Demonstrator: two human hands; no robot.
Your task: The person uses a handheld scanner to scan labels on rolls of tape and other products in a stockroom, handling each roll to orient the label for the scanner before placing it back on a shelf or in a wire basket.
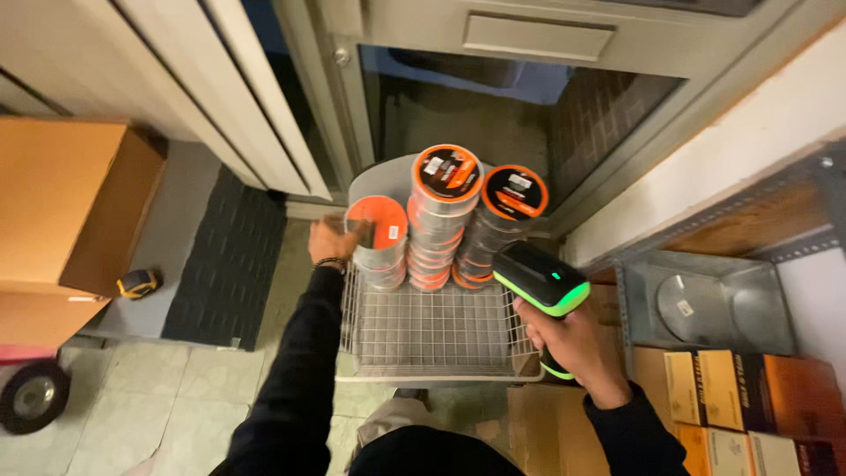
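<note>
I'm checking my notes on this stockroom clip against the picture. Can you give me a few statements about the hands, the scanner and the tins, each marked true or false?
1. The right hand holds a black and green handheld scanner. True.
2. The left hand rests on the cardboard box. False: it is at the shortest stack of round tins, fingers on the top tin; the box sits far off to the left.
3. Three stacks of orange-lidded tins stand at the far end of a wire basket. True.
4. The near part of the wire basket is piled with tins. False: it shows bare mesh.
5. A small yellow and black tape measure lies on the floor by the cardboard box. True.
</note>
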